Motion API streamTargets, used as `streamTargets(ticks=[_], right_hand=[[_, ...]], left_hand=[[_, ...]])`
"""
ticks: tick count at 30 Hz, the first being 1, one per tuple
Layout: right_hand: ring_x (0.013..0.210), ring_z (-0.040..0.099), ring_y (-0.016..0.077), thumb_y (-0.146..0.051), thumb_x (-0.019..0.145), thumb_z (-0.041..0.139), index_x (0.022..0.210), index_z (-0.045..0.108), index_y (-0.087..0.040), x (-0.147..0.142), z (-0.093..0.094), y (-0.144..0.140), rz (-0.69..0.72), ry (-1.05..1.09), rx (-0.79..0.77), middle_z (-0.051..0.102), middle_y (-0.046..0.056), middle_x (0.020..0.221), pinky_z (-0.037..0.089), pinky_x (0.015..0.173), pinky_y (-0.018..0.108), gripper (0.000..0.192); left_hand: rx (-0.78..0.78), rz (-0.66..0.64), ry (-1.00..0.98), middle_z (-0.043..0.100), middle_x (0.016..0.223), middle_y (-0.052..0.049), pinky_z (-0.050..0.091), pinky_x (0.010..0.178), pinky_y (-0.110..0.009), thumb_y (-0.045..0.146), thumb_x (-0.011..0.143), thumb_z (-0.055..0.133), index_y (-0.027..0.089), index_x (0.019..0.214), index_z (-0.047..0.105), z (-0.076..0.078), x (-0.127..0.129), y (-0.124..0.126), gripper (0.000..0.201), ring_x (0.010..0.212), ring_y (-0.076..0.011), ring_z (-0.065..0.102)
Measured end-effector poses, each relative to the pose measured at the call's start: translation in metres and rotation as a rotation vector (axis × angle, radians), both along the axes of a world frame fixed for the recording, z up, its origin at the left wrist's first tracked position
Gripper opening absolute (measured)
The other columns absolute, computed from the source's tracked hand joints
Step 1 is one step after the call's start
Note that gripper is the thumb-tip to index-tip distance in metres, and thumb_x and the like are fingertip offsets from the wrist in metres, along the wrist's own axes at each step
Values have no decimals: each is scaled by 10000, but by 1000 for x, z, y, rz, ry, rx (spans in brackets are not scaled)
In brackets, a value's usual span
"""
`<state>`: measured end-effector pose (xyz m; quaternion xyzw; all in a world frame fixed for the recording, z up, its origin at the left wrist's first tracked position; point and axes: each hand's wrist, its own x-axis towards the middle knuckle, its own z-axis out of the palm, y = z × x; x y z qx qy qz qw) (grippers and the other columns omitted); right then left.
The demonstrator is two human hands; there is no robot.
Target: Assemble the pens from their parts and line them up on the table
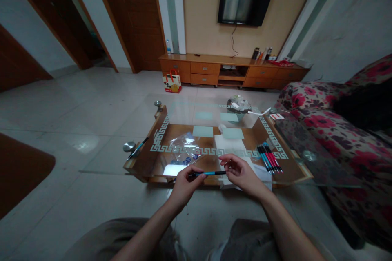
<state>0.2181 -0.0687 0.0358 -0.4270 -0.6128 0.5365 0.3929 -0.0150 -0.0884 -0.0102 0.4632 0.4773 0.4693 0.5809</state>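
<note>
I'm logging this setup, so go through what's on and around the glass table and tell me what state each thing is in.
Blue pen: level, gripped at both ends by left hand and right hand.
Row of pens: lying side by side on the glass table.
Single pen: lying alone at the left edge.
Plastic bag: crumpled, lying flat.
TV: off.

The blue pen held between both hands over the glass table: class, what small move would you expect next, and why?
Probably the hands draw apart along the pen. The left hand pinches its dark end, the right hand its other end, and it lies level between them, above the table. More pens lie in a row to the right.
</note>
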Motion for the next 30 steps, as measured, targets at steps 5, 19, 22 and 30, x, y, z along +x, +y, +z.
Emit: streamTargets(ticks=[5,19,22,30], right_hand=[[866,576,129,-91,694,568,1164,600,-227,-2,2,-1,1,14,-8,600,37,1027,492,821,261,490],[839,553,114,-60,655,524,1193,590,-233,-2,1,-3,30,17,-29,596,31,1034,479,813,248,569],[828,547,113,-53,645,513,1185,598,-230,-3,2,-4,34,6,-17,597,29,1028,480,805,245,575],[833,580,128,-104,690,567,1168,606,-222,-2,3,-2,1,-1,-11,617,43,1039,499,778,260,494]], left_hand=[[2,4,20,688,744,-35,511,666,-254,380,744,779,146,882,657,4,0,-1,298,669,-148,647],[7,-10,72,691,754,-41,488,678,-252,376,747,775,145,870,668,5,-3,-2,283,699,-154,637],[11,-1,90,696,768,-45,488,669,-252,378,733,783,145,858,680,8,-3,-2,283,696,-156,637],[-2,22,39,693,721,-43,505,635,-251,403,712,792,143,854,671,8,0,-2,319,655,-160,654]])
